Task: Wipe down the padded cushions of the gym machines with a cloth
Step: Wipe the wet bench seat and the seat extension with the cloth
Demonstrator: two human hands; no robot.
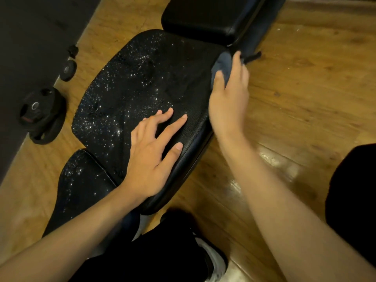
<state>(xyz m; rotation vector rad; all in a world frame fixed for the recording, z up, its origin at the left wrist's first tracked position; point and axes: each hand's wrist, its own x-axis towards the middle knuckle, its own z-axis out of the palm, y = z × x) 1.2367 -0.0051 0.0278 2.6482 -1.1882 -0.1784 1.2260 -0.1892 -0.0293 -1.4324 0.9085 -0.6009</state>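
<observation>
Head view: 3 black padded cushions lie in a line across a wooden floor (305, 102), running from lower left to the top of the picture. The middle cushion (138, 78) is the largest. Bright, wet-looking specks cover most of its surface, while a strip along its right side looks matte and free of them.

The left hand (152, 157) rests flat on the near right part of this cushion, its fingers (176, 127) straight and spread apart, the thumb close to the cushion's right edge.

The right hand (230, 94) is at the cushion's far right corner and grips a dark blue cloth (222, 63). Its fingers are curled over the bunched cloth and the thumb presses on it from the near side, so the cloth sits against the corner of the cushion, right where it meets the far cushion (203, 15).

The near cushion (81, 180) at lower left is also speckled; the far one looks plain.

On the floor to the left lie 2 black weight plates: a large one (42, 115) and, further off, a small one (68, 70). Both lie beside a dark mat (30, 27). At the bottom, dark trousers (152, 253) and a black-and-white shoe (213, 259) show.
</observation>
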